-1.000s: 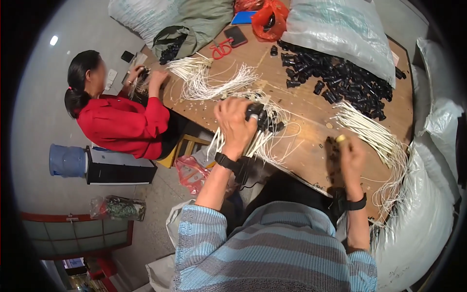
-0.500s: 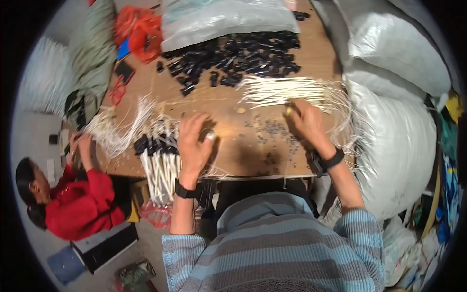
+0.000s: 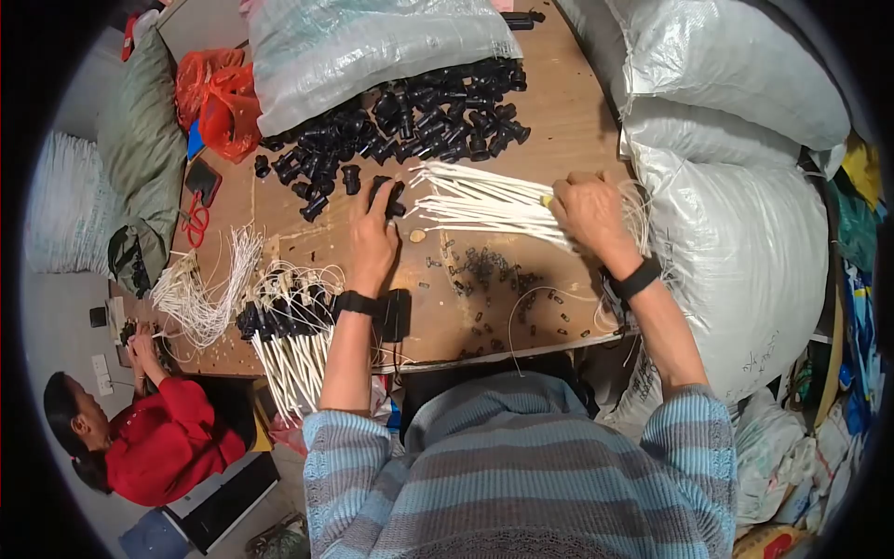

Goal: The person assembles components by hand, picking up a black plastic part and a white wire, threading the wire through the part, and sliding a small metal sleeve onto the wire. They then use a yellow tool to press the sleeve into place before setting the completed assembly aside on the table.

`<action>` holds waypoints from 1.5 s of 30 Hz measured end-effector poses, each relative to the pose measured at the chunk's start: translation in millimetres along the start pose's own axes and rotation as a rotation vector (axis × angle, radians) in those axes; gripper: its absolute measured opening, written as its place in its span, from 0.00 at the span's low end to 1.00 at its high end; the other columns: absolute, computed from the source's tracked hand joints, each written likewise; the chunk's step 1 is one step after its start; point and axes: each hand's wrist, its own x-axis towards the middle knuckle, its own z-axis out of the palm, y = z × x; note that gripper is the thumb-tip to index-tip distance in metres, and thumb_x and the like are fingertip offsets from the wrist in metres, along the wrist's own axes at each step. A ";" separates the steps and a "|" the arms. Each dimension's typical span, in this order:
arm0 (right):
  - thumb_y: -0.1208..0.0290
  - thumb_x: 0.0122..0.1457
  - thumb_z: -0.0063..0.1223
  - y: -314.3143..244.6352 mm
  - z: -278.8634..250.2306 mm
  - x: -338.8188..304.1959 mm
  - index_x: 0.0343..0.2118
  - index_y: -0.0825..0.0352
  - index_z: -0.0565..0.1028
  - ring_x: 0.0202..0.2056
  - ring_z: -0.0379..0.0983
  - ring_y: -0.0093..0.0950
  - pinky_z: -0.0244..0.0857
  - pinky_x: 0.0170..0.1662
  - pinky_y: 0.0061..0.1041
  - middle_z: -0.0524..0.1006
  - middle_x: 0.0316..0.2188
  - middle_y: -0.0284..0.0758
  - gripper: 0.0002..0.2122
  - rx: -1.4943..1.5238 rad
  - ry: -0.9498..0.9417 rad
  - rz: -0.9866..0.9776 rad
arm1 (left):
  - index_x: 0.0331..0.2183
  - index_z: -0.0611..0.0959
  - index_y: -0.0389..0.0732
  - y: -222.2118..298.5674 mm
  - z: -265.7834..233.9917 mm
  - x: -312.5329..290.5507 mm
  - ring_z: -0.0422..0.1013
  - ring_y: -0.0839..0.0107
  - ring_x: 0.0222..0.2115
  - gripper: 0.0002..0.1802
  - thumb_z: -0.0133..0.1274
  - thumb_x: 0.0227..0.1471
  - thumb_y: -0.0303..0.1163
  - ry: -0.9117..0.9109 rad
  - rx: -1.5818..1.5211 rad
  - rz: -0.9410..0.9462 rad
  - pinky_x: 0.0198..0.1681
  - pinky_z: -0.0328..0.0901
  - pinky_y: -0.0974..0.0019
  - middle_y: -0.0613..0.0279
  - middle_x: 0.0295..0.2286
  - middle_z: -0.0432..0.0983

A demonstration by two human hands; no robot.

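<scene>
My left hand (image 3: 372, 244) reaches to the near edge of a heap of black tubular plastic fittings (image 3: 424, 121). Its fingers close on a black plastic fitting (image 3: 382, 191), partly hidden beneath them. At the right, my right hand (image 3: 596, 216) lies over a bundle of white sleeved wires (image 3: 494, 200), fingers bent around some of them; a bit of yellow shows at a fingertip. Small dark pieces (image 3: 489, 268) are scattered on the table between my forearms. Left of my left forearm lie white wires with black fittings (image 3: 289, 317), hanging over the table's front edge.
A large pale sack (image 3: 382, 56) rests behind the heap; bulging white sacks (image 3: 736, 270) crowd the right edge. Red bags (image 3: 228, 107), red scissors (image 3: 195, 222) and loose thin wires (image 3: 209, 293) lie left. A co-worker in red (image 3: 172, 438) works at the table's left end.
My left hand has moved forward to the black fittings and closed on one. My right hand has settled on the wire bundle. The whole view has shifted slightly.
</scene>
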 end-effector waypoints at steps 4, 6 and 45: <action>0.66 0.50 0.57 -18.8 -24.0 -13.8 0.29 0.64 0.78 0.30 0.72 0.37 0.60 0.40 0.36 0.74 0.25 0.37 0.08 0.107 0.015 0.036 | 0.52 0.75 0.45 -8.8 -12.5 -14.5 0.64 0.46 0.52 0.36 0.51 0.38 0.13 0.013 -0.008 0.039 0.57 0.59 0.54 0.45 0.51 0.68; 0.71 0.47 0.59 -29.7 -30.0 -25.4 0.32 0.65 0.76 0.30 0.72 0.37 0.62 0.38 0.36 0.74 0.30 0.34 0.09 0.226 0.071 0.007 | 0.51 0.76 0.44 -2.5 -18.8 -21.6 0.64 0.47 0.51 0.34 0.51 0.38 0.13 0.051 -0.011 0.024 0.57 0.59 0.55 0.46 0.50 0.69; 0.67 0.55 0.55 -77.7 -52.4 -59.1 0.24 0.65 0.77 0.22 0.71 0.38 0.61 0.24 0.34 0.74 0.20 0.37 0.08 0.672 -0.169 -0.228 | 0.44 0.78 0.39 13.6 -23.6 -90.4 0.71 0.74 0.41 0.23 0.47 0.45 0.12 -0.189 -0.661 -0.270 0.47 0.63 0.72 0.67 0.35 0.78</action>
